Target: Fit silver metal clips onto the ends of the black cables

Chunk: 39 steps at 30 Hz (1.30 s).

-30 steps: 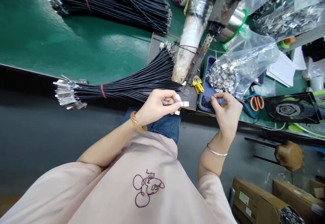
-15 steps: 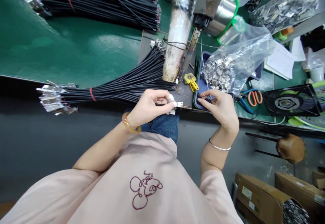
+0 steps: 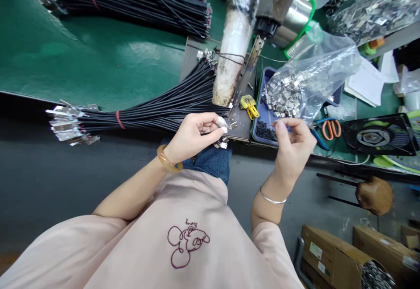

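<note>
At the far left, a second bundle of black cables [image 3: 131, 0] lies across the far part of the green tabletop [image 3: 98, 61]. Nearer to you, the cable bundle [image 3: 164, 107], tied with a red band [image 3: 118, 119], stretches over the near edge of the tabletop. Its metal connectors [image 3: 67, 123] fan out at the left end, past that edge.

Your left hand [image 3: 192, 135], with an amber bangle [image 3: 167, 160] at the wrist, is closed around one cable end [image 3: 229, 125] at the bundle's right end. Thumb and fingers clamp it so its small metal tip points right. A few more tips [image 3: 222, 144] hang just below your fingers.

Just beyond that hand, a white wrapped tube [image 3: 231, 57] slants down toward the dark plate [image 3: 241, 125], with a yellow clip [image 3: 248, 106] beside it. Right of the clip sits a blue tray [image 3: 269, 118] holding small black parts [image 3: 264, 130].

Your right hand [image 3: 293, 142] hovers over the tray's near right corner. Thumb and forefinger are pinched together on a small piece [image 3: 278, 123], too tiny to identify. A silver bracelet [image 3: 271, 200] circles that wrist.

A clear bag of metal shells [image 3: 295, 85] spills onto the tray's far side. Further right lie orange-handled scissors [image 3: 331, 129] and a black fan [image 3: 377, 138].
</note>
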Tool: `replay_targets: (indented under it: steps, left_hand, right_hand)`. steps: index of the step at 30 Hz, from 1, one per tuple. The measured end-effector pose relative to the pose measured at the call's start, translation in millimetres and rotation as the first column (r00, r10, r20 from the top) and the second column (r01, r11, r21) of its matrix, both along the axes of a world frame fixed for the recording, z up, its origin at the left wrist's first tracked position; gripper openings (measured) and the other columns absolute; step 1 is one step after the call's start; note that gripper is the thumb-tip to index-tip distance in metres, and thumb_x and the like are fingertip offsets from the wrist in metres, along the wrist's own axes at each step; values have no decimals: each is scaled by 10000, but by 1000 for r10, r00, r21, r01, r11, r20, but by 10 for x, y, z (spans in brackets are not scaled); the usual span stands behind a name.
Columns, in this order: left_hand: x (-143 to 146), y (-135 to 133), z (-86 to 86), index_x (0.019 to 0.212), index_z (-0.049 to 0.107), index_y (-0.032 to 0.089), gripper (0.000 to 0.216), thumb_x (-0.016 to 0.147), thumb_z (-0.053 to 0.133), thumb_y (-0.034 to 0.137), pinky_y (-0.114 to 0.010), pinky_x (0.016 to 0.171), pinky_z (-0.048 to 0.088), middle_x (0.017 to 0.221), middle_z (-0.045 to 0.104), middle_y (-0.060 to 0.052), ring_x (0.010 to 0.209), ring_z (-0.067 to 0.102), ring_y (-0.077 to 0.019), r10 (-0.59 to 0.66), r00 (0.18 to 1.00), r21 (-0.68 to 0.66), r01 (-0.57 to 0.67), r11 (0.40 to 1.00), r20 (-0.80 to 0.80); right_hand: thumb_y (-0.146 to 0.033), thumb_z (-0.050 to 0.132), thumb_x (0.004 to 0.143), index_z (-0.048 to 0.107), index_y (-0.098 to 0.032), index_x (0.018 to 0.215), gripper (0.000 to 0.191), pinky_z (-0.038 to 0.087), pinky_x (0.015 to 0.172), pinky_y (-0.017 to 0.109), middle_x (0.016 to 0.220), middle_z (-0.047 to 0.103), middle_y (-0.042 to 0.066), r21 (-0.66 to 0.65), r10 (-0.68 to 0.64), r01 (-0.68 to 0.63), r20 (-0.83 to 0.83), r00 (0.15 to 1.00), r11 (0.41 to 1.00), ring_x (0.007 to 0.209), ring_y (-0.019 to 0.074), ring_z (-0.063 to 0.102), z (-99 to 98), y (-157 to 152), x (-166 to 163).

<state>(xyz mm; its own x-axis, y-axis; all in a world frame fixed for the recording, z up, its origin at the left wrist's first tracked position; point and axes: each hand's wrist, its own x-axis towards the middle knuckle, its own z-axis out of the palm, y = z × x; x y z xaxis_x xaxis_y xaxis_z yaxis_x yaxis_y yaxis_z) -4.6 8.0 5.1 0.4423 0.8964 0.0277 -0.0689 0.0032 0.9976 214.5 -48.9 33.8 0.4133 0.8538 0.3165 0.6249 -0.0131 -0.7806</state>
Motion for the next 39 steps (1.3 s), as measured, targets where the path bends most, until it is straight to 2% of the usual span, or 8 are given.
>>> replay_targets:
  steps: [3, 8, 12, 16, 26, 32, 36, 39]
  left_hand:
    - [8, -2, -1, 820, 681, 121, 48, 784, 669, 151, -158, 508, 437, 584, 619, 27, 497, 542, -56, 0, 1000, -2, 0, 1000, 1]
    - [13, -4, -10, 784, 639, 129, 6, 789, 642, 129, -154, 527, 435, 588, 624, 23, 512, 549, -54, -23, 1000, 29, 24, 999, -19]
    - [9, -5, -13, 771, 622, 133, 33, 794, 645, 138, -165, 537, 433, 594, 616, 20, 523, 540, -58, -32, 999, 30, 33, 999, -27]
    - [3, -8, -9, 772, 619, 137, 38, 788, 652, 144, -170, 544, 438, 603, 616, 19, 531, 541, -63, -34, 999, 31, 35, 999, -28]
    - [-5, -18, -30, 748, 598, 138, 61, 792, 639, 144, -170, 536, 409, 600, 543, 35, 531, 470, -54, -43, 998, 47, 45, 998, -39]
    - [-3, -9, -27, 754, 594, 131, 64, 804, 631, 147, -165, 542, 421, 603, 554, 33, 535, 488, -52, -53, 999, 43, 53, 998, 0]
    - [-5, -5, -20, 757, 592, 131, 57, 805, 623, 137, -156, 541, 425, 602, 575, 32, 531, 510, -51, -60, 998, 47, 59, 997, 22]
    - [-16, -5, -21, 737, 591, 130, 76, 807, 618, 129, -160, 536, 416, 601, 564, 31, 527, 495, -49, -76, 997, 57, 75, 995, 11]
  right_hand:
    - [-381, 631, 921, 656, -215, 834, 189, 472, 602, 259, 825, 675, 25, -29, 133, -139, -157, 979, 990, 734, 139, 615, -130, -62, -345]
    - [-393, 593, 951, 648, -208, 827, 230, 490, 616, 265, 835, 660, 15, -73, 131, -152, -234, 963, 986, 605, 100, 527, -296, -68, -663]
    - [-372, 607, 947, 644, -212, 817, 209, 471, 597, 258, 787, 634, -14, -63, 145, -167, -261, 954, 984, 510, 72, 380, -300, -42, -665]
    - [-349, 615, 945, 644, -216, 818, 187, 447, 576, 247, 785, 629, -24, -59, 162, -185, -272, 948, 981, 495, 64, 332, -281, -41, -652]
    - [-380, 617, 945, 646, -207, 816, 218, 392, 533, 239, 770, 617, -22, -60, 175, -194, -243, 954, 979, 514, 66, 386, -294, -55, -674]
    - [-352, 623, 941, 639, -213, 806, 195, 425, 554, 242, 737, 609, -34, -31, 160, -174, -265, 951, 984, 487, 64, 323, -266, -54, -667]
    - [-351, 617, 940, 644, -207, 815, 193, 391, 533, 243, 771, 627, -25, -42, 176, -189, -212, 961, 981, 499, 62, 342, -270, -55, -679]
    - [-340, 626, 936, 638, -202, 778, 211, 337, 522, 243, 687, 571, -47, -28, 173, -176, -94, 980, 984, 513, 62, 354, -273, -58, -702]
